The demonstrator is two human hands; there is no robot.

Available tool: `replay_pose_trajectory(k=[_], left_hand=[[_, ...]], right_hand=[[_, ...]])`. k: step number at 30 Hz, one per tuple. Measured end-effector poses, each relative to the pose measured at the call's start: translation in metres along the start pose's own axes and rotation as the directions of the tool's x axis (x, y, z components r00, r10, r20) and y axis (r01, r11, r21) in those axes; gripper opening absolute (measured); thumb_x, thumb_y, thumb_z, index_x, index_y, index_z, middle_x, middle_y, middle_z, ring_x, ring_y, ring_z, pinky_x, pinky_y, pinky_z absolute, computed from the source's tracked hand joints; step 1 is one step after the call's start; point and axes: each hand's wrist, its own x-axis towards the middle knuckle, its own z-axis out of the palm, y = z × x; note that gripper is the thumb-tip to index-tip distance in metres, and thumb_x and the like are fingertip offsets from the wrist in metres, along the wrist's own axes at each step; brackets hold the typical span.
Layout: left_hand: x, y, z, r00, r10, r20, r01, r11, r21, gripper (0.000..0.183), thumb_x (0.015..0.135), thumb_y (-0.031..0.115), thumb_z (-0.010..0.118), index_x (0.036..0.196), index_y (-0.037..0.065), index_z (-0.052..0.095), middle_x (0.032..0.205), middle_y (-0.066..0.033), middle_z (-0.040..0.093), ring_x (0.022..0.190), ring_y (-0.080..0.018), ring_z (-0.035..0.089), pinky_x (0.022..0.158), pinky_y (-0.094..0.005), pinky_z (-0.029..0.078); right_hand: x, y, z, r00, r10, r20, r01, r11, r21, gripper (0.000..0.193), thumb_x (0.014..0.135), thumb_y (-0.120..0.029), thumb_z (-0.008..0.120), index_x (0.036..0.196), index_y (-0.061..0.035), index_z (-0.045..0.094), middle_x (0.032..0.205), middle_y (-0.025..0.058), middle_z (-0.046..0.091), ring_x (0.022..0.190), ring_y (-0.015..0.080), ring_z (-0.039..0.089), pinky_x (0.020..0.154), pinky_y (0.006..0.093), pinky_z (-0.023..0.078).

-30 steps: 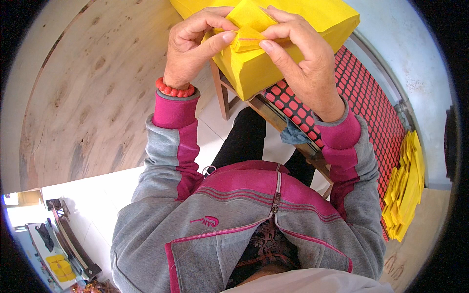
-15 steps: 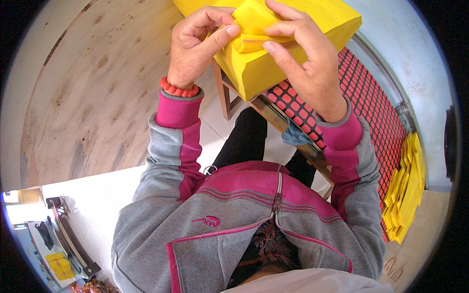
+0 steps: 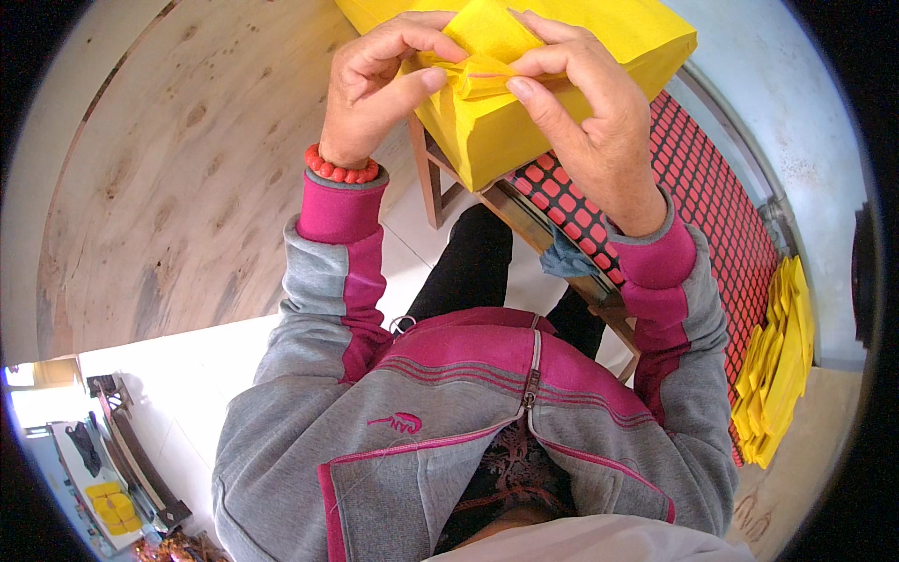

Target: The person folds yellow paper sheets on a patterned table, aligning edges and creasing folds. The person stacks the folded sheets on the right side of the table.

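Observation:
A large box-shaped yellow fabric bag stands at the top, one corner pointing toward me. On its near end, a gathered, folded flap of yellow fabric is between my two hands. My left hand is at the flap's left side, with its index finger pressed into the fold and its thumb a little apart from that finger. With thumb and index finger closed, my right hand pinches the folded edge, where a thin reddish line shows. The other fingertips of both hands are partly hidden behind the fabric.
A red-and-black patterned surface on a wooden frame lies under and right of the bag. A stack of flat yellow fabric pieces rests at its right end. Blue cloth hangs by the frame. A large wooden board fills the left.
My left thumb has drawn off the fabric to the left, and the left index finger has pushed into the fold. My right fingers have come together on the folded edge.

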Motion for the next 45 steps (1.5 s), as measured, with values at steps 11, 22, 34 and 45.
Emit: replay_pose_trajectory(k=[11, 22, 34, 45], left_hand=[[0.001, -0.004, 0.008, 0.980, -0.080, -0.184, 0.097, 0.991, 0.089, 0.010, 0.093, 0.001, 0.064, 0.103, 0.002, 0.062, 0.117, -0.0105, 0.067, 0.088, -0.0126, 0.065, 0.070, -0.0237, 0.052], [0.000, -0.004, -0.004, 1.000, -0.006, -0.018, 0.008, 0.998, 0.058, 0.021, 0.089, 0.005, 0.058, 0.107, -0.001, 0.067, 0.124, -0.0128, 0.063, 0.103, -0.0163, 0.061, 0.080, -0.0279, 0.051], [0.002, -0.004, -0.004, 0.997, 0.052, 0.053, -0.057, 0.993, 0.103, 0.017, 0.090, 0.002, 0.062, 0.106, -0.001, 0.066, 0.128, -0.0153, 0.062, 0.108, -0.0192, 0.061, 0.088, -0.0309, 0.050], [0.001, -0.004, 0.002, 0.992, -0.062, -0.110, 0.073, 0.992, 0.100, 0.007, 0.093, 0.004, 0.064, 0.100, 0.001, 0.064, 0.119, -0.0119, 0.067, 0.088, -0.0123, 0.064, 0.072, -0.0254, 0.053]], right_hand=[[-0.002, 0.000, 0.000, 0.998, -0.024, -0.060, 0.021, 0.999, -0.041, 0.023, 0.078, 0.000, 0.075, 0.097, 0.0018, 0.061, 0.120, 0.0276, 0.062, 0.104, 0.0362, 0.066, 0.089, 0.0369, 0.052], [-0.001, 0.011, 0.004, 0.994, -0.104, -0.027, 0.105, 0.994, 0.025, 0.014, 0.083, -0.002, 0.071, 0.094, 0.0015, 0.063, 0.121, 0.0288, 0.062, 0.107, 0.0376, 0.065, 0.091, 0.0382, 0.051], [0.000, 0.002, 0.002, 0.999, -0.034, -0.007, 0.034, 0.999, 0.005, 0.014, 0.082, 0.000, 0.071, 0.093, 0.0016, 0.061, 0.115, 0.0267, 0.064, 0.101, 0.0358, 0.066, 0.086, 0.0364, 0.051], [-0.003, 0.000, -0.002, 0.999, 0.030, -0.018, -0.030, 0.999, -0.042, 0.022, 0.079, 0.001, 0.075, 0.097, 0.0019, 0.062, 0.118, 0.0255, 0.063, 0.104, 0.0308, 0.067, 0.087, 0.0344, 0.053]])
